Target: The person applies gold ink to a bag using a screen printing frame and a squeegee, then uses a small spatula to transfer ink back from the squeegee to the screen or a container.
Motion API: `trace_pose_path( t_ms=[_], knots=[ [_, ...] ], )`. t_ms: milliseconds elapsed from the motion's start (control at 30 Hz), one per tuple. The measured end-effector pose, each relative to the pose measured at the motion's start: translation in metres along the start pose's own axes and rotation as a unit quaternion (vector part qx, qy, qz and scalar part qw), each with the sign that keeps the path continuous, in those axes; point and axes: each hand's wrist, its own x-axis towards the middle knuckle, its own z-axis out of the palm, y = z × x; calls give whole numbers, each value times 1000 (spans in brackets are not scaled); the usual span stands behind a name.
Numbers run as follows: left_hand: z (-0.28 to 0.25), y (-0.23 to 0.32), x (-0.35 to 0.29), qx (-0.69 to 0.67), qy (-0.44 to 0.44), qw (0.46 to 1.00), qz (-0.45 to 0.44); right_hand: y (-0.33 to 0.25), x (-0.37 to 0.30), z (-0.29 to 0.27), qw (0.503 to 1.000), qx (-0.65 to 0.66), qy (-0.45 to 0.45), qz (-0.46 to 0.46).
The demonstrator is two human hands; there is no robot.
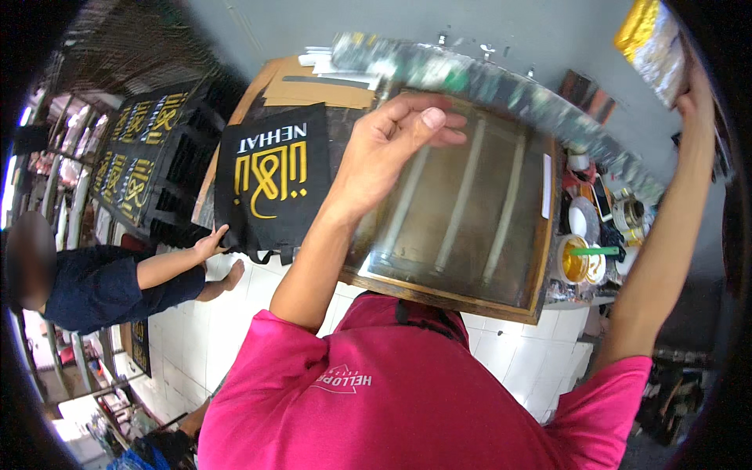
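My left hand (pixel 401 139) is raised over the glass-topped table (pixel 478 211), its fingers loosely bent and apart, with nothing in them. Far out at the upper right, my right hand (pixel 695 98) grips the edge of a shiny silver-and-yellow thing (pixel 654 47) whose kind I cannot make out. Left of my left forearm, a black fabric bag (pixel 270 180) with gold and white print lies on the table's left side. Another person's hand (pixel 210 243) touches its lower corner.
A long paint-spattered bar (pixel 501 90) crosses beyond the table. Tubs, one with yellow ink (pixel 573 260), and a green-handled tool (pixel 595 251) crowd the right side. More printed black pieces (pixel 141 149) hang or lie at the left. Cardboard (pixel 317 94) lies at the back left.
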Motion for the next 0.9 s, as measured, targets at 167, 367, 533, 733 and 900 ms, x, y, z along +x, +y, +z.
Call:
trace_pose_path(
  t_ms=[167,367,533,733,900],
  knots=[
    [-3,-27,-77,-33,48,982,-178,64,-104,-11,996,69,51,22],
    [-14,-99,-163,-232,112,887,-383,109,-162,-23,987,13,54,153],
    [-8,-117,-165,-351,204,804,-435,109,-162,-30,968,-96,-61,223],
    [-10,-104,-170,-345,185,805,-445,131,-140,-7,866,-395,-281,125],
    [43,-31,-94,30,7,978,-207,129,-139,-12,774,-493,-397,25]
  ],
)
